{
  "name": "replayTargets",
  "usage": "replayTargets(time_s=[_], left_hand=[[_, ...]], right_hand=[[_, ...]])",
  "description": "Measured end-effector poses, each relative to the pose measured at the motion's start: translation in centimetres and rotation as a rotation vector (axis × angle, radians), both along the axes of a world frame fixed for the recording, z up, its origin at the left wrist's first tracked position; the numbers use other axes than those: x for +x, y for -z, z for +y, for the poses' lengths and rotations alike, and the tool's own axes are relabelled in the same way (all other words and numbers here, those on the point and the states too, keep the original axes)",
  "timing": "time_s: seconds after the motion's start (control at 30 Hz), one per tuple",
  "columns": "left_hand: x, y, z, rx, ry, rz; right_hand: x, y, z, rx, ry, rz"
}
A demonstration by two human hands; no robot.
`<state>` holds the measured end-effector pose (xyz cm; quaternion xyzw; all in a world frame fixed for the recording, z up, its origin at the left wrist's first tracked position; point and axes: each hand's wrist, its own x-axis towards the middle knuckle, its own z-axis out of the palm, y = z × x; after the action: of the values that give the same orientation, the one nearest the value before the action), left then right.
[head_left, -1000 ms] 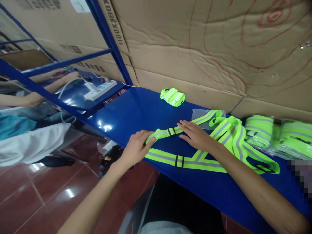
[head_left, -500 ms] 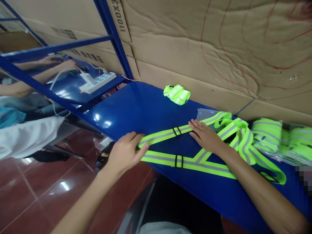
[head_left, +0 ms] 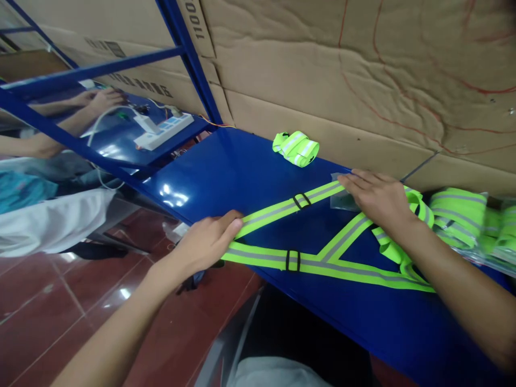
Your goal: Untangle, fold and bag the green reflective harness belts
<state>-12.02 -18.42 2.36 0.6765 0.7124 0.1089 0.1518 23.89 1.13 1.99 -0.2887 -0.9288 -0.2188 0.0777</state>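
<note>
A neon-yellow reflective harness (head_left: 355, 274) of elastic straps with a grey stripe lies across the blue table. My left hand (head_left: 209, 239) grips its left end at the table's front edge, thumb on top, where two straps meet. The upper strap runs taut to my right hand (head_left: 379, 196), whose fingers close over it near the cardboard wall. Black slide buckles (head_left: 302, 201) sit on both straps. A short diagonal strap branches off the lower one towards my right hand. Beyond my right wrist, looser strap loops (head_left: 419, 207) are partly hidden by the arm.
A folded neon-yellow strap bundle (head_left: 296, 148) lies by the cardboard wall (head_left: 290, 80). Bagged bundles (head_left: 459, 215) stand at the right. Left, behind a blue frame (head_left: 100, 63), another person's hands (head_left: 105, 99) work near a white power strip (head_left: 165, 131).
My right hand has slid right and away along the upper strap, from spread fingers to a grip. That strap is straighter, and the loose loops have shifted right behind my arm.
</note>
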Motion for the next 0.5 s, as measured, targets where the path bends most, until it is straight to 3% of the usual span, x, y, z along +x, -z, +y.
replayTargets(time_s=[0.1,0.2,0.33,0.5], left_hand=[[1.0,0.7,0.7,0.021,0.028,0.060],[0.9,1.5,1.6,0.075,0.056,0.099],[-0.5,2.6,1.6,0.125,0.111,0.092],[-2.3,4.2,0.4,0.230,0.111,0.030]], right_hand=[[0.0,0.6,-0.2,-0.026,0.008,-0.096],[-0.8,1.7,-2.0,-0.050,-0.001,-0.126],[-2.3,1.8,-7.5,-0.113,0.032,0.008],[-2.7,2.8,-15.2,-0.385,-0.101,0.142]])
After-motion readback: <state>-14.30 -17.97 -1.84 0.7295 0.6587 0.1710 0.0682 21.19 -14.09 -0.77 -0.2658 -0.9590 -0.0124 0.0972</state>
